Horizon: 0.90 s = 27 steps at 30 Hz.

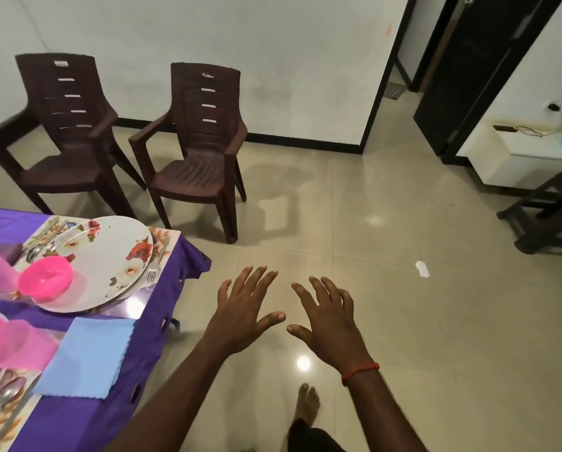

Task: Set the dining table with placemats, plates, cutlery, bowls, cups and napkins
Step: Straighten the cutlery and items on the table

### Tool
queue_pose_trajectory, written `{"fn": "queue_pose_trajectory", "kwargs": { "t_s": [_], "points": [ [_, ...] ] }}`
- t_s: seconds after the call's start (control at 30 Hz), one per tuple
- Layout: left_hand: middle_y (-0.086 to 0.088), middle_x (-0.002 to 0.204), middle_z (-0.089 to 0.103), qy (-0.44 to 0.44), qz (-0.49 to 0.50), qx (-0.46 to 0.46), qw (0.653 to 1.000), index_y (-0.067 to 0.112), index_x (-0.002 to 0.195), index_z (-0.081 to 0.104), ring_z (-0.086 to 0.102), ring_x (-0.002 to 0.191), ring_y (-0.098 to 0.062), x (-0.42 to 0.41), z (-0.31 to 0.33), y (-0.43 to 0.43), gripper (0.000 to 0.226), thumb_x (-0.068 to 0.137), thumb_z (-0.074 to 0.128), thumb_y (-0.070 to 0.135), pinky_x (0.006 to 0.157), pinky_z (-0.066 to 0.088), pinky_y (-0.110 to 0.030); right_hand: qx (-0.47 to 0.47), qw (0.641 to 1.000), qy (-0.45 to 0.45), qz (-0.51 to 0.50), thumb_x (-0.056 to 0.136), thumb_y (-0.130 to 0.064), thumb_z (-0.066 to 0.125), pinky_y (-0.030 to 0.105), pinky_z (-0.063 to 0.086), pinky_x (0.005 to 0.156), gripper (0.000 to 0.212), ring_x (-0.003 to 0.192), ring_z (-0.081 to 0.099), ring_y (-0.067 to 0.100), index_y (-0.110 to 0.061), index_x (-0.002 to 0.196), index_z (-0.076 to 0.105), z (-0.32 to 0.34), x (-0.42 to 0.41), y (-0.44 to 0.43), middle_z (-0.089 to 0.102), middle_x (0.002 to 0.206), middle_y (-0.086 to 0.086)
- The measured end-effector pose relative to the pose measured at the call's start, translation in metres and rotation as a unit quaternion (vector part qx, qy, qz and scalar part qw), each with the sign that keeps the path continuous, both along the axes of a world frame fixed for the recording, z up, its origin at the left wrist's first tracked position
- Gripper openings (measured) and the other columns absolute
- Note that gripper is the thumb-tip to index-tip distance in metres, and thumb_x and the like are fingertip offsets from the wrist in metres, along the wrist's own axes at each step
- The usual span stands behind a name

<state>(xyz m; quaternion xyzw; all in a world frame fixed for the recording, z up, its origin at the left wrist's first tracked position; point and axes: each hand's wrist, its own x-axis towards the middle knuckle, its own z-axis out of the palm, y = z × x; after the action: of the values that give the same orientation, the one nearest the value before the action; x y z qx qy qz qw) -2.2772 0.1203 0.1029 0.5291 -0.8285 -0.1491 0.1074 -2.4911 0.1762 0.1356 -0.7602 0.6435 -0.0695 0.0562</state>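
At left table edge: blue napkin [85,357] flat, soft, light; pinch by corner. Floral plate [110,256] farther, fragile. Left hand [240,313], right hand [330,324] over floor, fingers spread, empty.

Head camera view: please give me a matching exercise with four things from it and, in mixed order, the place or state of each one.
Things:
1. pink bowl
2. blue napkin
3. fork
4. left hand

Places or states:
a. flat on the purple tablecloth
b. open, above the floor
c. on the floral plate
d. on the placemat, beside the plate

Pairs: 1-c, 2-a, 3-d, 4-b
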Motion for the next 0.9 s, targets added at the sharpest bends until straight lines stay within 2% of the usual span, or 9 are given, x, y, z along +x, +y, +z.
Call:
{"fn": "queue_pose_trajectory", "kwargs": {
  "t_s": [0.13,0.3,0.47,0.57,0.67,0.9],
  "points": [
    [0.012,0.171,-0.005,-0.002,0.032,0.001,0.999,0.044,0.16,0.004,-0.013,0.154,-0.01,-0.014,-0.005,-0.057,0.089,0.086,0.022,0.091,0.122,0.003,-0.057,0.002,1.0,0.002,0.03,0.089,-0.064,0.057,0.051,0.018,0.118,0.078,0.152,0.02,0.032,-0.035,0.154,0.026,-0.005,-0.015,-0.067,0.029,0.162,0.009],
    [0.011,0.171,-0.005,-0.022,0.059,-0.023,0.998,0.041,0.16,0.007,-0.004,0.158,-0.017,-0.032,0.003,-0.136,0.088,0.088,0.024,0.089,0.121,0.009,-0.06,-0.006,0.998,0.006,0.056,0.089,-0.064,0.059,0.052,0.019,0.117,0.078,0.151,0.022,0.033,-0.033,0.154,0.029,-0.004,-0.048,-0.163,0.032,0.161,0.01],
    [0.01,0.171,-0.002,-0.01,0.121,-0.026,0.992,0.042,0.161,0.008,-0.008,0.157,-0.014,-0.048,0.011,-0.192,0.088,0.088,0.024,0.089,0.121,0.007,-0.059,-0.02,0.995,0.019,0.101,0.087,-0.065,0.059,0.052,0.023,0.116,0.078,0.148,0.027,0.033,-0.033,0.152,0.031,0.002,-0.066,-0.246,0.036,0.159,0.009],
    [0.011,0.171,-0.002,-0.014,0.146,-0.026,0.989,0.042,0.16,0.009,-0.012,0.155,-0.012,-0.055,0.006,-0.215,0.088,0.087,0.024,0.089,0.121,0.006,-0.059,-0.017,0.991,0.032,0.126,0.084,-0.068,0.062,0.053,0.028,0.113,0.078,0.144,0.035,0.034,-0.032,0.149,0.037,-0.002,-0.065,-0.287,0.043,0.154,0.01],
    [0.012,0.171,0.0,-0.013,0.176,-0.018,0.984,0.042,0.16,0.012,-0.004,0.158,-0.016,-0.052,-0.003,-0.233,0.09,0.085,0.019,0.092,0.123,0.008,-0.061,-0.017,0.986,0.04,0.163,0.083,-0.068,0.064,0.056,0.027,0.114,0.079,0.144,0.036,0.034,-0.032,0.148,0.037,-0.004,-0.059,-0.321,0.044,0.153,0.011],
    [0.009,0.171,-0.001,-0.016,0.23,-0.017,0.973,0.04,0.161,0.009,-0.006,0.158,-0.017,-0.038,0.005,-0.301,0.093,0.085,0.013,0.092,0.123,0.009,-0.059,-0.017,0.978,0.034,0.206,0.083,-0.066,0.065,0.056,0.027,0.114,0.077,0.143,0.038,0.034,-0.033,0.147,0.038,-0.002,-0.043,-0.416,0.046,0.152,0.01]
  ]
}}
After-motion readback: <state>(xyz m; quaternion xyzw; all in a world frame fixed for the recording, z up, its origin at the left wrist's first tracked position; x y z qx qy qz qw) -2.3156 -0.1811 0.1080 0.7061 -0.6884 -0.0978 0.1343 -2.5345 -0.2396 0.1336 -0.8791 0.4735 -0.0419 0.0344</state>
